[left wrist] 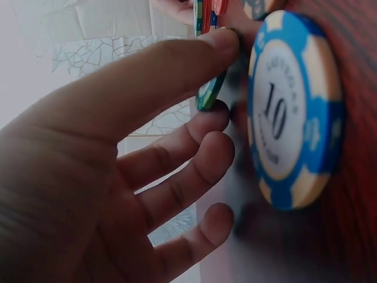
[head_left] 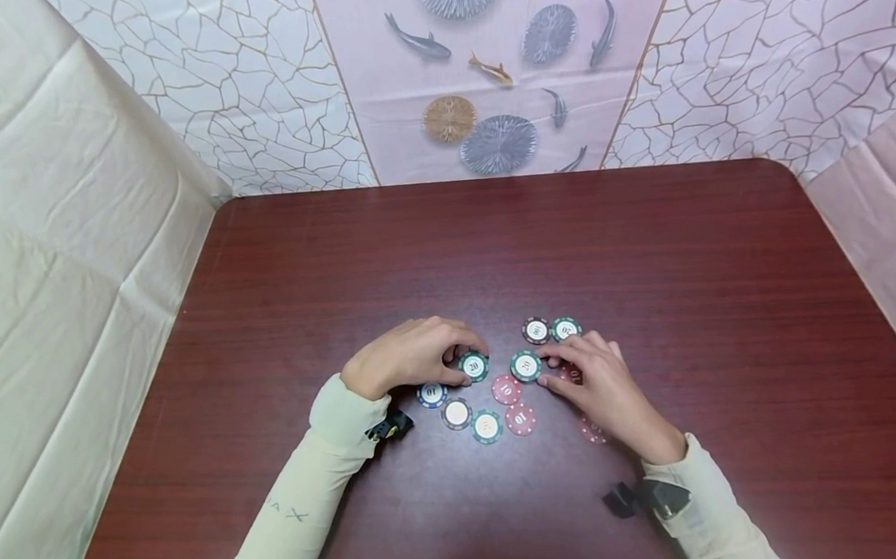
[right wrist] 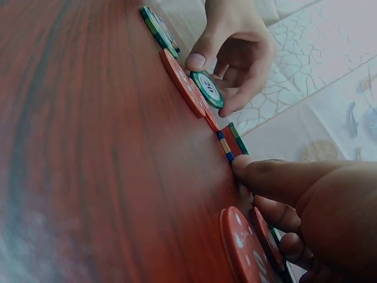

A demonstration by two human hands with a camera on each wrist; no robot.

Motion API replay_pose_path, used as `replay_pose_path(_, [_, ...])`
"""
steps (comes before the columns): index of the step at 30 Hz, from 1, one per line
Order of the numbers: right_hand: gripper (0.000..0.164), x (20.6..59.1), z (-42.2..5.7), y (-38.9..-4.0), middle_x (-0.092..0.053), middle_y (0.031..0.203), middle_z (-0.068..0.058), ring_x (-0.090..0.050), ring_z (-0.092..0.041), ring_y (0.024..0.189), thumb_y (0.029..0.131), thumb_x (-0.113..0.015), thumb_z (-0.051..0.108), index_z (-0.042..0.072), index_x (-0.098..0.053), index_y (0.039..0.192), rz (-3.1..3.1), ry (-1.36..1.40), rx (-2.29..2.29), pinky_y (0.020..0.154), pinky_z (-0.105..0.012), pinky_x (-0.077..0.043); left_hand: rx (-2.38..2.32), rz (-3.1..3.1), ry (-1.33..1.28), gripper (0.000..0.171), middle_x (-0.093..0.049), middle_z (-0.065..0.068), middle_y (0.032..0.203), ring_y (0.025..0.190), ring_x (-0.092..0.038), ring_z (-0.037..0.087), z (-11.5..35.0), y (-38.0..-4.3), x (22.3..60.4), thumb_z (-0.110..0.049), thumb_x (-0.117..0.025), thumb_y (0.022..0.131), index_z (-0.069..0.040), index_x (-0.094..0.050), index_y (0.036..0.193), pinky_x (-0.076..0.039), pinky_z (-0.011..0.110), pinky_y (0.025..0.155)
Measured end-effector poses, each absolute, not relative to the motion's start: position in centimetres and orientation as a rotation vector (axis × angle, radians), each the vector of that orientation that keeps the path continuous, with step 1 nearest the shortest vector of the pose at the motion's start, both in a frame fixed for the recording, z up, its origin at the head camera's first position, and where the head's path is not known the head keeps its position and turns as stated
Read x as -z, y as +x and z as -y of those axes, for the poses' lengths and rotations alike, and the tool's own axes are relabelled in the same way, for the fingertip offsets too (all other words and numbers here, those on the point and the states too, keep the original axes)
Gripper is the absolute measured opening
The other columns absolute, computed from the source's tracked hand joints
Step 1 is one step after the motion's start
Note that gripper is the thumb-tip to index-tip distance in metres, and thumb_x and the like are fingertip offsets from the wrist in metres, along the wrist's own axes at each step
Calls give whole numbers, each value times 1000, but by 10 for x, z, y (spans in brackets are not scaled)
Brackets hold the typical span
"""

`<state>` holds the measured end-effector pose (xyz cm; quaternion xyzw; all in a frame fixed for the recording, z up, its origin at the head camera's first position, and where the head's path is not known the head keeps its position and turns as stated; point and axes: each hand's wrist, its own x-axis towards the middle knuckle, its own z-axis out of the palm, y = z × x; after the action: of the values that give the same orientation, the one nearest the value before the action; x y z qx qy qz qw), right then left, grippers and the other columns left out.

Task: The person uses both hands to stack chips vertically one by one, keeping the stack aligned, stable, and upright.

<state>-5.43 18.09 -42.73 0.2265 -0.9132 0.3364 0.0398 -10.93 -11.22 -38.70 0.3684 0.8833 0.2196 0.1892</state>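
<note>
My left hand (head_left: 414, 357) pinches a green 20 poker chip (head_left: 474, 366) between thumb and fingers. The right wrist view shows this green chip (right wrist: 207, 89) tilted, just above the red chips. Below my left thumb, a blue-and-cream 10 chip (left wrist: 277, 115) lies on the table. My right hand (head_left: 604, 386) holds the right edge of a small stack with a green 20 chip (head_left: 526, 365) on top. From the side, the stack has a blue-and-yellow chip (right wrist: 225, 146) at its bottom and red between. Red chips (head_left: 593, 430) lie partly hidden under my right hand.
Between the hands and nearer me lie two red chips (head_left: 506, 390), a dark-rimmed chip (head_left: 456, 413) and a pale green-rimmed chip (head_left: 487, 427). Behind the stack are a black chip (head_left: 536, 330) and another green chip (head_left: 566, 328). Patterned cloth walls border the brown table (head_left: 419, 253).
</note>
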Motion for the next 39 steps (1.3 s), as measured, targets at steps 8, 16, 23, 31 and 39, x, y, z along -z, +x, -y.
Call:
replay_pose_path(8, [34,427,-182,-54,-68,95,7,-49,-14,91,87,-87,14,14,-79,120,2799,692,-1025,77,-37,-29,-605,-2443,1004,37,-69,-8,111,86,-60,8,112,-110,385,-21,-85,89,-20,-78,125,-52,25,76])
replay_pose_path(16, [33,426,-182,-54,-68,95,6,-49,-14,92,86,-87,14,13,-79,118,2789,693,-1032,79,-38,-30,-611,-2484,1005,34,-67,-14,101,86,-60,5,114,-109,388,-33,-87,88,-25,-79,120,-51,25,76])
replay_pose_path(23, [32,425,-182,-54,-68,94,6,-49,-14,92,86,-88,14,14,-80,117,2782,697,-1030,79,-38,-30,-626,-2518,1033,35,-65,-15,100,86,-59,5,115,-109,387,-38,-88,86,-26,-78,118,-51,26,76])
replay_pose_path(31, [32,425,-182,-56,-69,94,6,-49,-14,91,86,-87,16,15,-80,117,2802,692,-1038,79,-38,-30,-639,-2562,1054,36,-60,-17,106,88,-57,6,113,-104,383,-43,-86,87,-28,-77,118,-50,27,78])
replay_pose_path(39, [32,425,-182,-54,-68,95,6,-49,-15,92,88,-86,16,14,-79,119,2830,678,-1040,79,-39,-30,-641,-2598,1147,36,-61,-14,108,95,-57,7,105,-100,389,-42,-82,89,-26,-74,120,-51,29,85])
